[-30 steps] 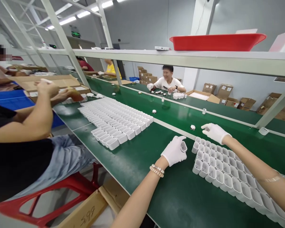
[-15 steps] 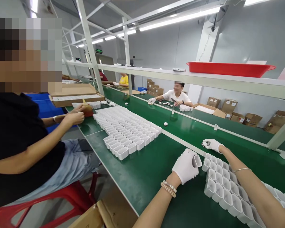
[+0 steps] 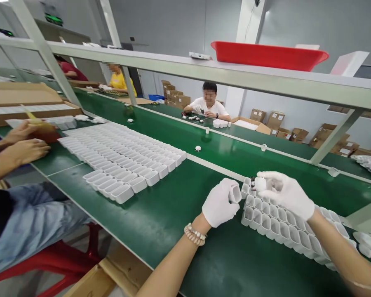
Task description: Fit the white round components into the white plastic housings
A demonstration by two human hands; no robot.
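My left hand (image 3: 220,204), in a white glove with beads at the wrist, grips a white plastic cup (image 3: 235,193) whose mouth tips toward the right. My right hand (image 3: 286,192), gloved too, pinches a small white part (image 3: 260,184) with dark bits on its left end; its exact kind is unclear. That hand hovers above the far rows of a block of white cups (image 3: 273,229) standing upright with mouths up. My right forearm hides some of the block. A gap separates the two held things.
A larger array of white cups (image 3: 132,165) stands left on the green table (image 3: 173,231). Small white parts, one a round piece (image 3: 198,148), lie on the green belt (image 3: 160,128). Left sits a co-worker's hand (image 3: 24,152). A shelf beam (image 3: 173,62) with a red tray (image 3: 266,57) crosses above.
My right hand has come back from over the belt with the small white part, nearer to the cup in my left hand. The view has turned to the right and downward.
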